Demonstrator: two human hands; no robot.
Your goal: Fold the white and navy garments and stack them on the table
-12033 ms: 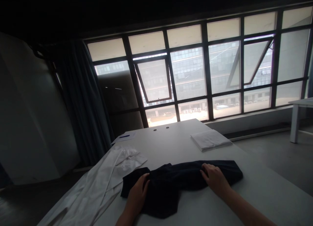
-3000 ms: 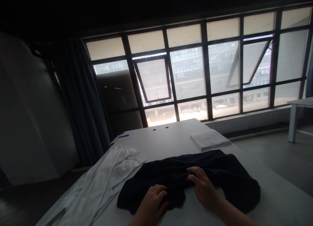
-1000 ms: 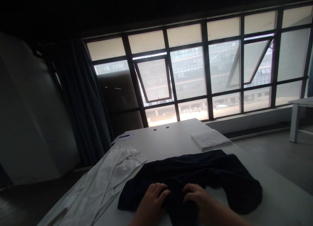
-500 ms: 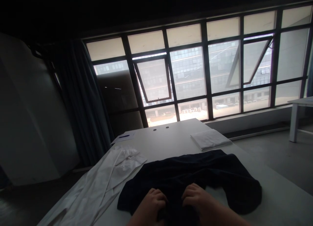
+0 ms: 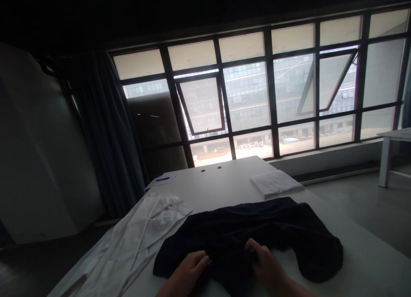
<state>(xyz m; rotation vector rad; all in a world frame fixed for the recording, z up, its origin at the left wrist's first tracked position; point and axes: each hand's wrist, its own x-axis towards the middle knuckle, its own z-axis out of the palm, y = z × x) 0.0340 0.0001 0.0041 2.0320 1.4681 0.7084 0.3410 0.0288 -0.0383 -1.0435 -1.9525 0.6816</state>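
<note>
A dark navy garment [image 5: 244, 233] lies spread on the white table [image 5: 224, 177], its far side flat and one end curving round at the right. At its near edge, my left hand [image 5: 189, 267] rests on the cloth with its fingers pointing right. My right hand [image 5: 265, 265] pinches a fold of the same cloth. Between my hands the fabric is gathered and hangs toward me. Its shape there is partly hidden by my hands.
A crumpled white shirt [image 5: 138, 237] lies along the table's left side, and a folded white cloth [image 5: 274, 183] sits farther back. Behind it lies a sheet of paper [image 5: 162, 180] with a blue pen. A white side table [image 5: 388, 136] stands at the right.
The garment, bunched narrow earlier, now lies spread wider across the table. Both hands have moved to its near edge, and in the last moment they have drawn slightly apart.
</note>
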